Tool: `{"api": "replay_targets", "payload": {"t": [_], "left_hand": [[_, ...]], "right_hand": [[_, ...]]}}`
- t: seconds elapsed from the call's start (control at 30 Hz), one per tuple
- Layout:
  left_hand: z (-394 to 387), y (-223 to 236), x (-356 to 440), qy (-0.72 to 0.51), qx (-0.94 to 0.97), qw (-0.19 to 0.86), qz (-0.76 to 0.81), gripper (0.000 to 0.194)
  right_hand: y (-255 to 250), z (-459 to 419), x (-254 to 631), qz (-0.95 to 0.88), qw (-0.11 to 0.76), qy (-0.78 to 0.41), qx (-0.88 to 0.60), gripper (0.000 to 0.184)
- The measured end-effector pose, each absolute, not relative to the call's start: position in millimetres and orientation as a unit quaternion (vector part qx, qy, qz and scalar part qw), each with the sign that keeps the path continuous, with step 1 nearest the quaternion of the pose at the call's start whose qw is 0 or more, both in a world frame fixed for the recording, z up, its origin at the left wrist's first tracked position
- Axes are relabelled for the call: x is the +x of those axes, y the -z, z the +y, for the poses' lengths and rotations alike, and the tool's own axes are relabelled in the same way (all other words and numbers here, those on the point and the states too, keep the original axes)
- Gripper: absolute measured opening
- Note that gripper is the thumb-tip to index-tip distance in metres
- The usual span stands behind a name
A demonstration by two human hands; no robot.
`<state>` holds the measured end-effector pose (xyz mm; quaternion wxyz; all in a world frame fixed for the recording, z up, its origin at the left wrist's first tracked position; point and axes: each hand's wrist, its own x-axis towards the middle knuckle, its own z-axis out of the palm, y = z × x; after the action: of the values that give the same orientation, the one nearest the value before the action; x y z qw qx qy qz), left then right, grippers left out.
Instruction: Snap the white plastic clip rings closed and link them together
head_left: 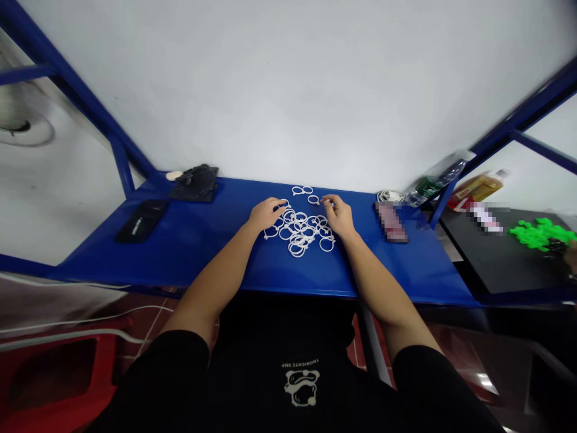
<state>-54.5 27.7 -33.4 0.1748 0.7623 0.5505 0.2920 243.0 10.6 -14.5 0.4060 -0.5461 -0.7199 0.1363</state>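
A pile of several white plastic rings [301,233] lies in the middle of the blue table [207,252]. My left hand [265,213] rests at the pile's left edge, fingers curled and touching a ring. My right hand [339,214] sits at the pile's right edge, its fingers pinched on a white ring near the top of the pile. Two more rings [302,190] lie apart from the pile, farther back toward the wall.
A black pouch [195,182] and a flat black case [141,220] lie at the left of the table. A phone [391,221], a coiled white cable [390,196] and a plastic bottle [439,175] are at the right. Green plastic parts [541,233] lie on the neighbouring black table.
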Motion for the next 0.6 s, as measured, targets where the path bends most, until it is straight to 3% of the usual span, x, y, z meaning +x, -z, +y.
{"api": "replay_targets", "payload": {"t": [0.37,0.6], "left_hand": [[21,32,-51,-0.229,0.759,0.173,0.584,0.028],[13,28,-51,-0.307,0.734,0.175,0.58,0.028]], "right_hand": [[12,8,243,-0.719,0.401,-0.158,-0.545,0.032],[11,10,244,-0.718,0.415,-0.156,-0.536,0.032]]}}
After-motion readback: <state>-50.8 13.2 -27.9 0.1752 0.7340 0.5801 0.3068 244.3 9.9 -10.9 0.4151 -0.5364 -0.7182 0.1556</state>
